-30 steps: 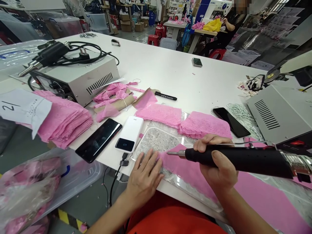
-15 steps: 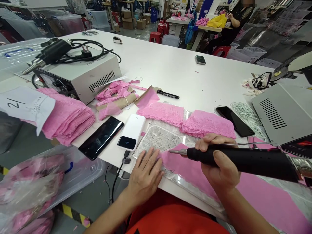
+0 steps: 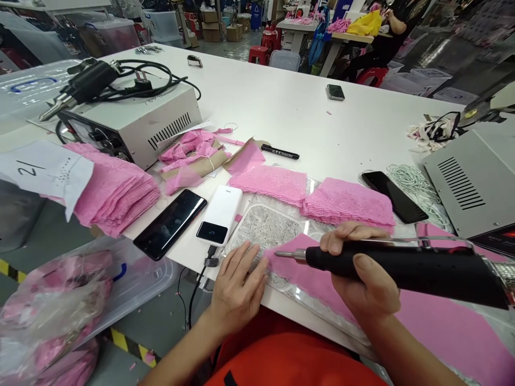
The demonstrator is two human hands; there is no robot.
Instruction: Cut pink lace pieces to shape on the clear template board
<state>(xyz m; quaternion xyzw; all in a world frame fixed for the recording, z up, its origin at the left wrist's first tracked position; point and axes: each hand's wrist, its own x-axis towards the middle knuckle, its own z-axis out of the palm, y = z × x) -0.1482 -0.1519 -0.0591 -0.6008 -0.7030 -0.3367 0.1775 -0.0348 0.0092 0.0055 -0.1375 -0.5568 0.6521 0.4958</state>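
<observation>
Grey floor point(image 3: 163, 324); striped tape point(image 3: 119, 339); white table point(image 3: 261, 107); red stools point(image 3: 258, 54) beyond.

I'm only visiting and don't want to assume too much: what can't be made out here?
All in the head view:
- Black tool: rear end cut off by the right edge.
- Pink cloth: partly hidden by the right hand and tool.
- Left hand: palm hidden beneath its own back.
- Marker: print too small.
</observation>
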